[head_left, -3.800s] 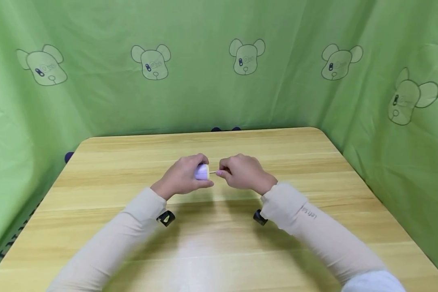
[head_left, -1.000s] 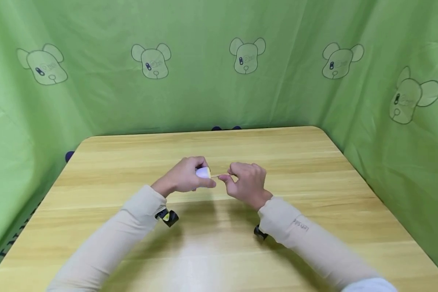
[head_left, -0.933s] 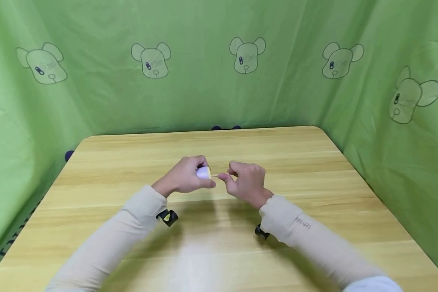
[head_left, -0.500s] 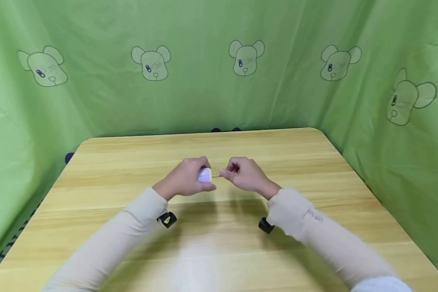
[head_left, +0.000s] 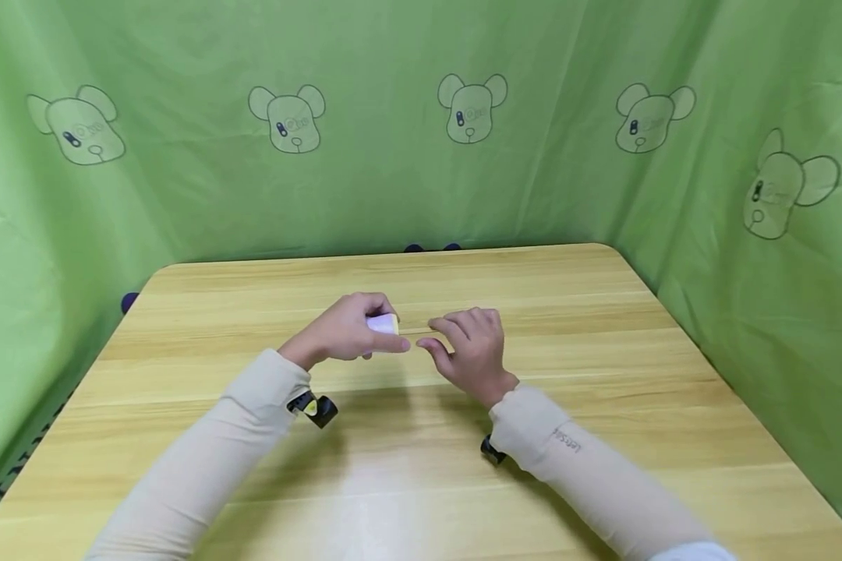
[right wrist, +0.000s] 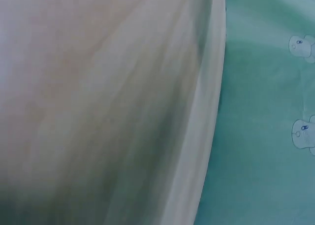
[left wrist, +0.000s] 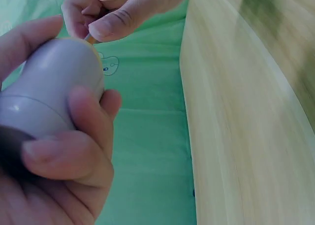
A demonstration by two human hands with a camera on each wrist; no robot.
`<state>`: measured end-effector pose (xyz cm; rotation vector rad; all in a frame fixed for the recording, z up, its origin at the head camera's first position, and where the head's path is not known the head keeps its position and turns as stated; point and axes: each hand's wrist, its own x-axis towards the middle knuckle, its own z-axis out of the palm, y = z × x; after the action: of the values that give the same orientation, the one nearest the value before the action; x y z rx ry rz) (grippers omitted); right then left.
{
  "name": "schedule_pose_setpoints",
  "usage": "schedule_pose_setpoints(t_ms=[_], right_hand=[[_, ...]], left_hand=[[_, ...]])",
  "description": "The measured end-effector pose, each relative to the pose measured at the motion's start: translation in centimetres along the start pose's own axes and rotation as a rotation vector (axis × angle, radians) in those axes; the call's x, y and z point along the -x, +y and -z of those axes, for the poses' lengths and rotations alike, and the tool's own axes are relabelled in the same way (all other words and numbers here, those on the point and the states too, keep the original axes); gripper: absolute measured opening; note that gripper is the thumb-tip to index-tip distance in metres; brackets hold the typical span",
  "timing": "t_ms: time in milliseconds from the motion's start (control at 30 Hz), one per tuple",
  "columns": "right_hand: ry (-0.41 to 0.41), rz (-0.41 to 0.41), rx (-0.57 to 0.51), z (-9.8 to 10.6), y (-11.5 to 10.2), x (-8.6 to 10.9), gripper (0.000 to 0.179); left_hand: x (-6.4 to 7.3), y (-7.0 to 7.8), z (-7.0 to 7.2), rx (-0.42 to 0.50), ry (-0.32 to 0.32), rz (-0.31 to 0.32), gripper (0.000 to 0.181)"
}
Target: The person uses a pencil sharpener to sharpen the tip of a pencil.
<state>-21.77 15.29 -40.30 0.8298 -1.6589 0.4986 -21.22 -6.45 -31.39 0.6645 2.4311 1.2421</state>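
Note:
My left hand (head_left: 347, 327) grips a lavender, rounded pencil sharpener (head_left: 381, 323) with a yellow rim, above the middle of the table. Its smooth, two-part body (left wrist: 56, 77) fills much of the left wrist view, with fingers and thumb curled around it. A thin tan pencil (head_left: 415, 333) reaches from the rim towards my right hand (head_left: 472, 351). Thumb and fingertips of that hand are at the pencil; in the left wrist view the thumb lies against its orange-tan shaft (left wrist: 90, 38). The pencil's end inside the sharpener is hidden. Neither hand shows clearly in the right wrist view.
The wood-grain table (head_left: 393, 483) spreads below both hands. A green curtain (head_left: 386, 195) with bear-head prints hangs behind and at both sides. Dark wrist cameras sit under the left cuff (head_left: 320, 410) and the right cuff (head_left: 493, 449).
My right hand has turned back and forth at the pencil, its thumb and fingers now spread wider than half a second ago. My left hand has shifted slightly left, still holding the sharpener.

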Motion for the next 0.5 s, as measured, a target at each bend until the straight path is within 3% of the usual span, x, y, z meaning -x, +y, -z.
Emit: schedule_pose_setpoints(t_ms=[133, 267, 400, 500], right_hand=[[0.136, 0.050, 0.075, -0.9, 0.1, 0.1, 0.040], [0.195, 0.055, 0.106, -1.3, 0.2, -0.1, 0.047], [0.133, 0.004, 0.091, -1.3, 0.1, -0.3, 0.053], [-0.006, -0.092, 0.064, -0.7, -0.2, -0.6, 0.056]], left_hand=[[0.0, 0.1, -0.1, 0.040, -0.019, 0.032, 0.034], [-0.2, 0.0, -0.5, 0.027, -0.014, 0.037, 0.035], [-0.4, -0.2, -0.9, -0.024, 0.012, 0.001, 0.034], [-0.4, -0.5, -1.2, -0.105, 0.045, -0.043, 0.034]])
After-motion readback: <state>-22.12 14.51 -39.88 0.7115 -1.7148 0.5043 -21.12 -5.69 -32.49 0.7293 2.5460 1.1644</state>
